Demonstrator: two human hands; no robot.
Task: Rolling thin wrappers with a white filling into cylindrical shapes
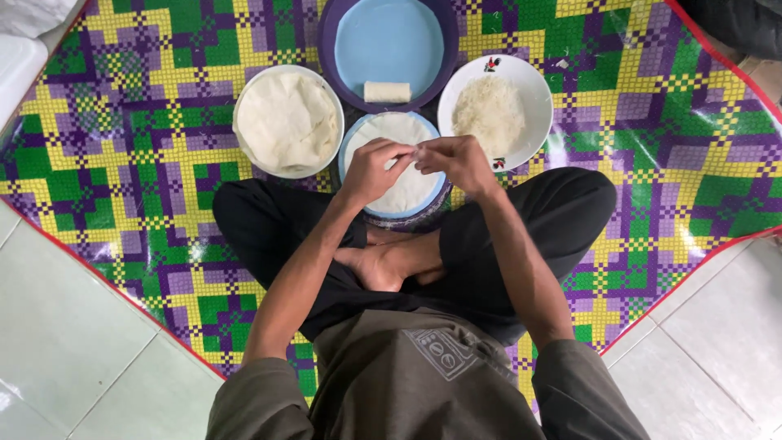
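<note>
My left hand (pixel 373 169) and my right hand (pixel 458 161) meet over a thin white wrapper sheet (pixel 406 187) lying on a blue plate (pixel 352 143) in front of my crossed legs. Both hands pinch the sheet's edge where their fingertips touch. A finished white roll (pixel 387 92) lies on a larger blue tray (pixel 388 41) behind it. To the left stands a white bowl with a stack of wrappers (pixel 287 121). To the right stands a white bowl of shredded white filling (pixel 491 111).
Everything rests on a green, yellow and purple checked mat (pixel 155 163) with a red border, spread on pale floor tiles (pixel 73 350). A white container edge (pixel 16 65) shows at the far left. Dark fabric (pixel 741 20) lies at the top right.
</note>
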